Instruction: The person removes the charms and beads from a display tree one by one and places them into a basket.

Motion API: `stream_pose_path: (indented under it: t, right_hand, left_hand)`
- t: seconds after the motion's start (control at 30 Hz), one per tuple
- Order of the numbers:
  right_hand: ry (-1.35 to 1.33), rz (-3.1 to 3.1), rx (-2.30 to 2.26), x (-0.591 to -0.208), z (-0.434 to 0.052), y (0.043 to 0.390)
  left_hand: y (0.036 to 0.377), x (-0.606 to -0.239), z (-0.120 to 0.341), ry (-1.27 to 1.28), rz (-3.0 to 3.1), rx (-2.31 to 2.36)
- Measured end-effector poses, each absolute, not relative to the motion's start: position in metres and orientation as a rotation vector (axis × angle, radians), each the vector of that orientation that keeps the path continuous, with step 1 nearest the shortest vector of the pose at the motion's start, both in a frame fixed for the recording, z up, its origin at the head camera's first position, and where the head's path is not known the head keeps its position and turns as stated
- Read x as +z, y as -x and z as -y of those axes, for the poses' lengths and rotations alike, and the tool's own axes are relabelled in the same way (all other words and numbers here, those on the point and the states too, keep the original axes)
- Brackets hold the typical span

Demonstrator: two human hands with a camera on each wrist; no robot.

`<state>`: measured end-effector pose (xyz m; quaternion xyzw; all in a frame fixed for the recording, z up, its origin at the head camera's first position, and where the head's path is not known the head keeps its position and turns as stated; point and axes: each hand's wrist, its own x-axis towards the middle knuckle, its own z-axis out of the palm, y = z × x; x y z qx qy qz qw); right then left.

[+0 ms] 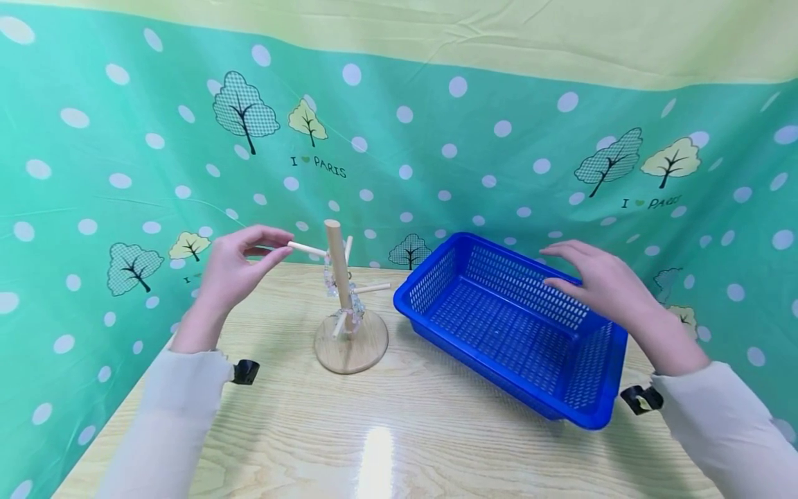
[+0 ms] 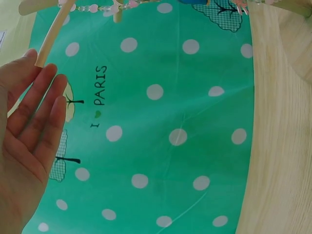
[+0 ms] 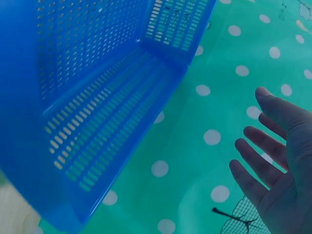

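Note:
A wooden peg stand with a round base stands left of centre on the table. Its upper left peg has its outer tip between the thumb and fingertips of my left hand. A beaded bracelet hangs on that peg close to the post. More pale pink and clear beads hang around the lower pegs. In the left wrist view a string of beads crosses the top. My right hand hovers over the far right rim of a blue basket, fingers apart and nothing in them.
The perforated basket stands on the light wooden table, right of the peg stand. A green dotted curtain hangs behind the table and along its left side. Dark wrist-worn devices show at both cuffs.

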<state>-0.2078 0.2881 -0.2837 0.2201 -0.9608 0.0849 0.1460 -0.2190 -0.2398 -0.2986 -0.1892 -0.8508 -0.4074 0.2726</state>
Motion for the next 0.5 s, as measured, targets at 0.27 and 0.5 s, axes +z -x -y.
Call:
stream_pose_path:
  t: [0.27,0.5]
  right_hand:
    - [-0.727,2.704,0.235,-0.285,-0.274,0.213]
    - [-0.775,2.679,0.23,-0.287,-0.263,0.218]
  left_hand:
    - [0.22,-0.299,0.238,0.504,2.281,-1.111]
    - [0.219,-0.299,0.237,0.475,2.284,-1.117]
